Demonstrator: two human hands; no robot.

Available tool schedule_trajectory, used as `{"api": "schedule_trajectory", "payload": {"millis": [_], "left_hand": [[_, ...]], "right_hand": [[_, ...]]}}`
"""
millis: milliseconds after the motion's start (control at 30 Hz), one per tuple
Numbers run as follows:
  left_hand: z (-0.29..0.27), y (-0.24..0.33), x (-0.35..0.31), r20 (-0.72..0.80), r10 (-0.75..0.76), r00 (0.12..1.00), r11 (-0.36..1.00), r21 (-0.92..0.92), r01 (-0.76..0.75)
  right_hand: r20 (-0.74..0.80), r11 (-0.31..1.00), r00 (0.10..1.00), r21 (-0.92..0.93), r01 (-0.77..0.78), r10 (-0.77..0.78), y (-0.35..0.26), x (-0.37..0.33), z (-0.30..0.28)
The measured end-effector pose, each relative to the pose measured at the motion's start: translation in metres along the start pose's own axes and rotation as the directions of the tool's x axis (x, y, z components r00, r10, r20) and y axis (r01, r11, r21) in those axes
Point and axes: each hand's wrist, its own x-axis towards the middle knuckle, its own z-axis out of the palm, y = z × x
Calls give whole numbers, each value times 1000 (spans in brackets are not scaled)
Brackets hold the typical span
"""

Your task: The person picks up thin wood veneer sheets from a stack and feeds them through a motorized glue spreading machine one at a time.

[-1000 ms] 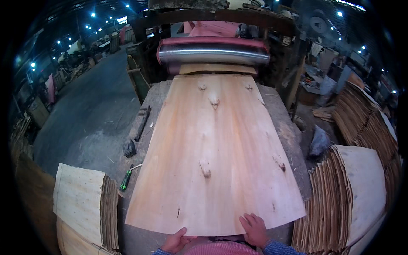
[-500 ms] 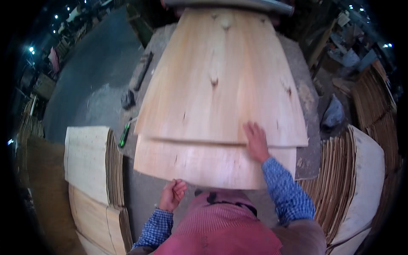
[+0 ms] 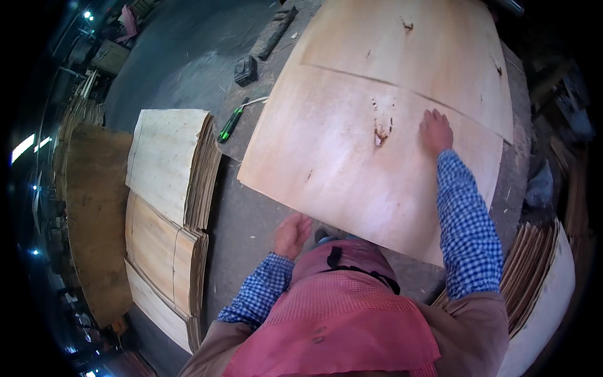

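A large pale sheet of wood veneer (image 3: 339, 144), with a dark knot near its middle, lies on the worktable in front of me. Its far part is overlapped by a second veneer sheet (image 3: 433, 56). My right hand (image 3: 436, 132) rests flat on the near sheet, fingers stretched out, just short of the second sheet's edge. My left hand (image 3: 292, 235) is low by the near sheet's front edge, its fingers curled together and somewhat blurred. Whether it grips the edge cannot be made out.
On the table's left side lie a green-and-black utility knife (image 3: 232, 122), a dark block (image 3: 245, 70) and a long dark bar (image 3: 274, 32). Stacked veneer (image 3: 166, 151) stands to my left, with a brown board (image 3: 97, 220) beyond it. Another veneer stack (image 3: 534, 276) stands at my right.
The far sheet has slid away from me, baring much more of the near sheet. My right hand has reached farther forward. My view has shifted and turned toward the left.
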Motion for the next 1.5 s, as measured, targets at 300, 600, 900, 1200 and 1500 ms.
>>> {"api": "schedule_trajectory", "payload": {"millis": [300, 600, 900, 1200, 1500], "left_hand": [[-7, 18, -6, 80, -3, 997, 1000, -21, 4], [3, 49, -17, 345, -180, 921, 954, -168, 249], [35, 112, -74, 642, 97, 761, 967, 122, -225], [-41, 39, -2, 591, -280, 757, 960, 169, 223], [-25, -6, 66, 314, -212, 926, 975, -1, 223]], "right_hand": [[-227, 995, 969, 4, 104, -101, -46, -231, 67], [-180, 996, 982, 60, 72, -60, -79, -342, 69], [-269, 996, 959, -26, 88, -92, -72, -343, -31], [-183, 998, 981, -23, 58, -61, -68, -392, 14], [6, 983, 985, -58, 173, -173, -41, -340, 14]]}}
